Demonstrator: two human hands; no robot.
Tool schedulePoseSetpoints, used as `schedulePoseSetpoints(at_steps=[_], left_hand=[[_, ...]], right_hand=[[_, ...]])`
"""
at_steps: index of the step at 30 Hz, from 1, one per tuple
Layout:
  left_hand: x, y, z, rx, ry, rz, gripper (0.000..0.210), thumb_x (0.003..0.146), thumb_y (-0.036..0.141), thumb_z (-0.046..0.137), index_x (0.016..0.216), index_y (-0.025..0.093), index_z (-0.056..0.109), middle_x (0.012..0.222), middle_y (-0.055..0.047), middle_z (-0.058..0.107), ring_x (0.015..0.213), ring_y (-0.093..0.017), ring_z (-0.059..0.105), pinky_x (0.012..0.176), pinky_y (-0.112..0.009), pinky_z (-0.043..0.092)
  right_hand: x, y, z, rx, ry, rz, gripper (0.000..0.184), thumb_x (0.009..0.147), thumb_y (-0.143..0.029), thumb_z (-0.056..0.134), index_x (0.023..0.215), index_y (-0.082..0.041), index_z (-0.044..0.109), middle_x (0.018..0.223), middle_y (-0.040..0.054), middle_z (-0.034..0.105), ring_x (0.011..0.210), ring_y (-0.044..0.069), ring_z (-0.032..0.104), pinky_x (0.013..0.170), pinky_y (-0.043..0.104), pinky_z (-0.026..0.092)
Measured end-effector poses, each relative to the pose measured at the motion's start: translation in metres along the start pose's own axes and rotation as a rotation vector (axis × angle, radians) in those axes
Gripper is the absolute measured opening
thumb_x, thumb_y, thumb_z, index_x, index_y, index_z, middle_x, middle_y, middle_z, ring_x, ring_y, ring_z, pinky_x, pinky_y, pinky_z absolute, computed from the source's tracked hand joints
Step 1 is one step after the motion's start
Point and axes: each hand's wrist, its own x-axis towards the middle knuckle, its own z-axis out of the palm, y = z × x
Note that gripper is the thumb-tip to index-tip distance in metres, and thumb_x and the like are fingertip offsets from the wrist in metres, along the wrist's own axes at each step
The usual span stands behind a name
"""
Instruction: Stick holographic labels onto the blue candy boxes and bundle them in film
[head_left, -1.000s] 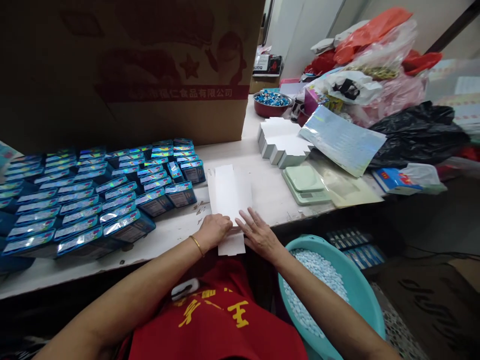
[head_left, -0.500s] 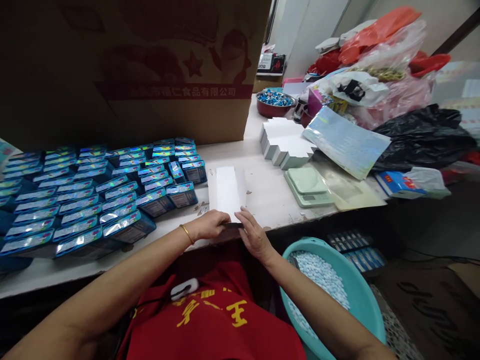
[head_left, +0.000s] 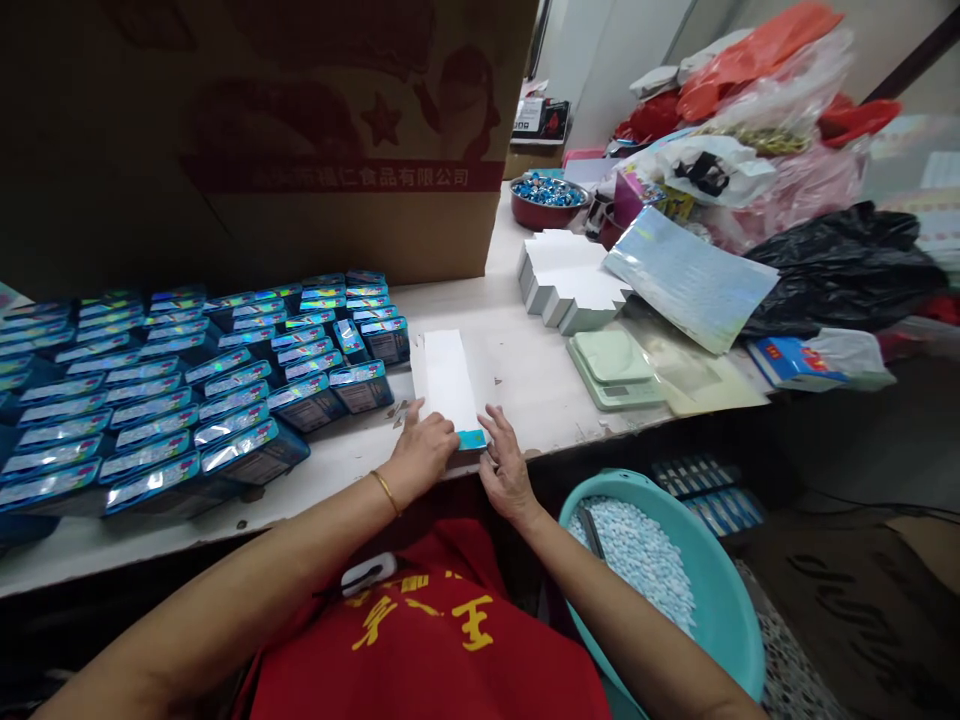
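A flat cardboard box blank (head_left: 448, 375), white side up, lies on the table in front of me. Its near end carries a narrow blue flap (head_left: 472, 440), folded over onto the white. My left hand (head_left: 424, 448), a gold bangle at its wrist, grips the blank's near left side, with its fingers bent at the flap's left end. At the flap's right end is my right hand (head_left: 506, 465), its fingers apart and their tips by the edge. Whether the right thumb presses under the edge cannot be made out.
Rows of blue filled boxes (head_left: 154, 400) stand at the left before a large carton (head_left: 330, 230). Stacked white blanks (head_left: 574, 280) and a green scale (head_left: 616, 370) are to the right. Below the table edge is a turquoise tub (head_left: 739, 610) of pale blue candies with a dark scoop handle.
The near flap, raised and dark edge-on before, now lies folded down with its blue face showing. My left hand has moved forward onto the blank's left side; my right hand's fingers have spread.
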Motion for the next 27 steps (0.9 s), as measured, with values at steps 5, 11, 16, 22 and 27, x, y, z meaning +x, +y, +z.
schedulePoseSetpoints(at_steps=[5,11,16,22,27], left_hand=[[-0.002,0.018,-0.003,0.074,-0.106,0.019,0.022,0.081,0.017,0.040,0.077,0.014,0.062,0.077,-0.010,0.064,0.083,-0.022,0.057,0.091,-0.045,0.030],[0.026,0.022,-0.010,0.028,-0.378,-0.048,0.024,0.077,0.023,0.045,0.090,0.012,0.062,0.088,-0.016,0.066,0.081,-0.028,0.062,0.066,-0.037,0.045],[0.039,0.017,-0.013,-0.010,-0.554,-0.010,0.027,0.073,0.021,0.047,0.094,0.012,0.063,0.088,-0.015,0.066,0.080,-0.025,0.062,0.066,-0.032,0.047],[0.040,0.012,-0.023,-0.049,-0.699,0.067,0.028,0.074,0.020,0.047,0.093,0.011,0.066,0.090,-0.014,0.067,0.077,-0.022,0.060,0.065,-0.029,0.044],[0.024,0.007,-0.020,-0.166,-0.764,0.060,0.030,0.075,0.026,0.048,0.096,0.014,0.066,0.088,-0.009,0.068,0.072,-0.017,0.059,0.062,-0.024,0.042]], right_hand=[[0.001,-0.003,0.005,0.006,-0.002,0.020,0.068,0.069,0.001,0.033,0.132,-0.023,0.030,0.141,0.0062,0.025,0.133,0.021,0.016,0.103,0.047,0.029],[0.003,-0.004,0.007,0.019,-0.004,0.013,0.066,0.068,0.001,0.035,0.130,-0.021,0.033,0.140,0.0064,0.028,0.133,0.021,0.014,0.106,0.047,0.024],[0.005,-0.002,0.006,0.042,-0.014,0.040,0.063,0.068,-0.001,0.035,0.128,-0.022,0.037,0.140,0.0056,0.030,0.132,0.020,0.016,0.104,0.045,0.028],[-0.003,-0.009,0.006,0.060,-0.050,0.027,0.060,0.071,-0.003,0.036,0.128,-0.021,0.038,0.138,0.0051,0.033,0.131,0.018,0.021,0.106,0.041,0.025],[-0.007,-0.018,-0.016,0.120,-0.111,0.047,0.047,0.077,-0.010,0.040,0.121,-0.023,0.048,0.132,0.0051,0.044,0.126,0.018,0.033,0.103,0.039,0.031]])
